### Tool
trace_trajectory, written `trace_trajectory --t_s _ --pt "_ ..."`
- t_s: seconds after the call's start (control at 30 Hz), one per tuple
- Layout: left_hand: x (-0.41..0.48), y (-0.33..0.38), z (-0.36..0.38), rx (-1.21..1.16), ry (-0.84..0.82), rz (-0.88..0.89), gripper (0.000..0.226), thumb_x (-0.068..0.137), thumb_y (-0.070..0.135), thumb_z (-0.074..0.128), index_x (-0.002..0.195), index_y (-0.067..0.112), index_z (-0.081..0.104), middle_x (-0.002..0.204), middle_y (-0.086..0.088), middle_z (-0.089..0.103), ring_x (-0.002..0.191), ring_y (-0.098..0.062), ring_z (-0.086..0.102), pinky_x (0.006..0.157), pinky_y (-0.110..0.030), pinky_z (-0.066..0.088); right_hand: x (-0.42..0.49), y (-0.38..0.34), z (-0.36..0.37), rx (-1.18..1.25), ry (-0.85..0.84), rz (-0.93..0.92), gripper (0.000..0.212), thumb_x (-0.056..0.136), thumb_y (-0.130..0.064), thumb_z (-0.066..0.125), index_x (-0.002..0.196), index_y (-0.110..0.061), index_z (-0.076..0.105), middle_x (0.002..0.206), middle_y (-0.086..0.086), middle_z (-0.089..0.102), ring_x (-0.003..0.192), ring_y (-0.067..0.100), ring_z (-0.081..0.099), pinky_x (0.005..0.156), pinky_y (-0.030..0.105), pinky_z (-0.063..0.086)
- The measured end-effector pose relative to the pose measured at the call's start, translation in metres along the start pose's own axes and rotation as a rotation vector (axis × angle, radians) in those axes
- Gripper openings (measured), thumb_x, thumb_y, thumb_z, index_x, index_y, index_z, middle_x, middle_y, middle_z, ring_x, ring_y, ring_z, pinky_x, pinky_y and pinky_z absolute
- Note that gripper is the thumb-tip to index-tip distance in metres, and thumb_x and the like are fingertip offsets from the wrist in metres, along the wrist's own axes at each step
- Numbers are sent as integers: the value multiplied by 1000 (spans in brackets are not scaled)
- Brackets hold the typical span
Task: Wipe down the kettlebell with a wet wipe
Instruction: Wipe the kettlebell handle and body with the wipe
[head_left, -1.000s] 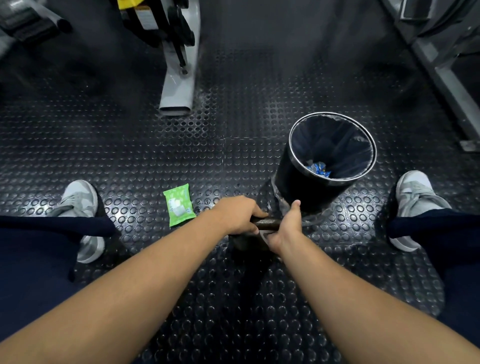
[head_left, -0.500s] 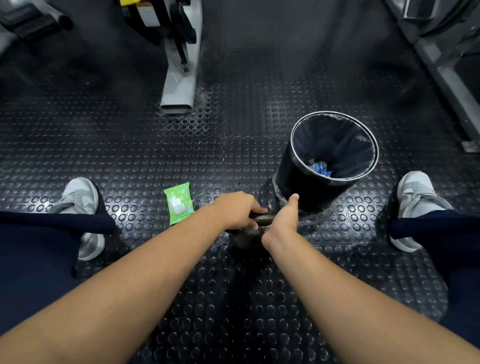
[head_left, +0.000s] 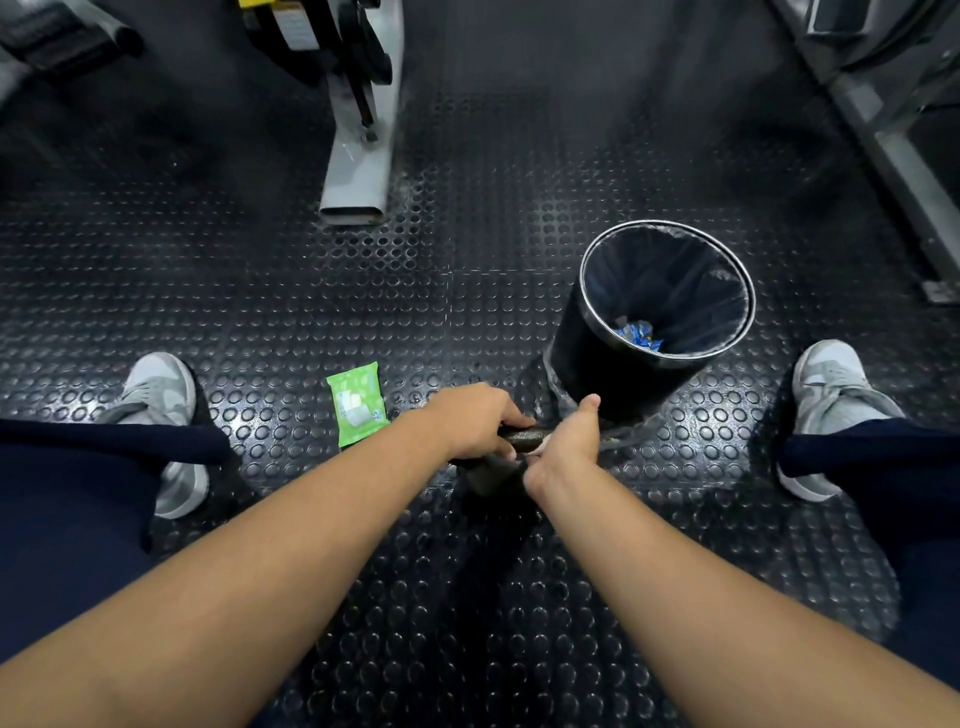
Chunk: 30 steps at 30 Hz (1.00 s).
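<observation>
We grip the kettlebell (head_left: 488, 475) by its handle, left hand (head_left: 475, 421) and right hand (head_left: 563, 441) both curled round it, between the green wet wipe pack (head_left: 358, 410) and the black waste bin (head_left: 613, 374).

A black waste bin (head_left: 597, 364) with a dark liner stands on the studded rubber floor (head_left: 260, 291), blue wrappers (head_left: 639, 335) inside it. A grey machine leg (head_left: 358, 171) lies beyond, and grey sneakers (head_left: 156, 389) sit at either side.
</observation>
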<state>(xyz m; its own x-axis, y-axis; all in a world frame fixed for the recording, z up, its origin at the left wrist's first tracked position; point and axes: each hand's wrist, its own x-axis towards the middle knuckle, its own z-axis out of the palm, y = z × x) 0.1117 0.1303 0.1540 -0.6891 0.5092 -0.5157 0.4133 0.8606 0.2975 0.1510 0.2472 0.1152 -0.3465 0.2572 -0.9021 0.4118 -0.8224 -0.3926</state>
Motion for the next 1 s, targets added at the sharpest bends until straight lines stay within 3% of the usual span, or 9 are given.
trace_trajectory --t_s 0.17,0.27,0.47,0.53,0.6,0.67,0.87,0.93,1.0 --pt "0 1 2 -6 -5 -16 58 85 46 76 139 54 55 118 20 70 113 -12 62 83 -33 52 -2 -5 -1 33 -44 1 74 83 -81 50 129 -25 63 126 8 67 105 37 69 66 44 59" --pt "1 0 5 3 -12 -17 59 85 48 76 139 54 55 113 21 70 106 -11 63 85 -35 55 3 -15 -12 76 -133 61 67 90 -76 49 110 -16 67 117 14 72 98 37 73 81 49 61" --pt "2 -2 4 -25 0 -15 61 84 46 77 140 53 54 118 23 69 110 -10 63 81 -31 51 -4 -18 -8 106 -168 67 57 99 -67 45 101 -15 67 109 17 73 93 37 72 80 52 60" --pt "2 -3 2 -23 -1 -10 61 85 44 77 141 51 55 123 20 69 114 -11 62 79 -29 46 -8 -5 -7 31 -136 18 60 90 -73 53 113 -19 65 114 16 71 92 37 72 71 47 61" --pt "1 -2 1 -16 5 -6 61 85 44 77 141 50 55 124 20 69 116 -12 61 78 -29 44 -3 3 -6 16 -91 -24 73 80 -79 59 126 -23 62 123 13 68 98 37 72 71 48 62" --pt "2 -1 2 -24 3 -17 61 84 45 77 141 51 55 123 22 69 115 -11 62 80 -30 48 3 1 -6 35 -81 -19 71 80 -79 58 123 -23 65 122 11 70 99 36 73 69 44 62" --pt "0 -1 7 -14 -2 -20 61 84 46 77 140 53 54 118 21 71 105 -10 64 88 -37 56 14 -11 -20 108 -192 73 64 91 -75 52 104 -15 70 115 18 73 105 41 72 99 56 55" --pt "0 -1 6 -20 2 -17 60 85 46 77 140 54 54 115 21 71 101 -9 64 87 -36 56 13 -13 -20 124 -212 76 63 92 -74 51 104 -14 69 116 18 73 105 41 72 101 57 54" --pt "1 -1 5 -23 1 -13 59 85 45 77 139 54 55 110 21 72 96 -9 62 82 -33 55 9 -13 -14 138 -195 64 63 90 -74 53 105 -15 68 114 17 73 102 41 73 92 56 58"
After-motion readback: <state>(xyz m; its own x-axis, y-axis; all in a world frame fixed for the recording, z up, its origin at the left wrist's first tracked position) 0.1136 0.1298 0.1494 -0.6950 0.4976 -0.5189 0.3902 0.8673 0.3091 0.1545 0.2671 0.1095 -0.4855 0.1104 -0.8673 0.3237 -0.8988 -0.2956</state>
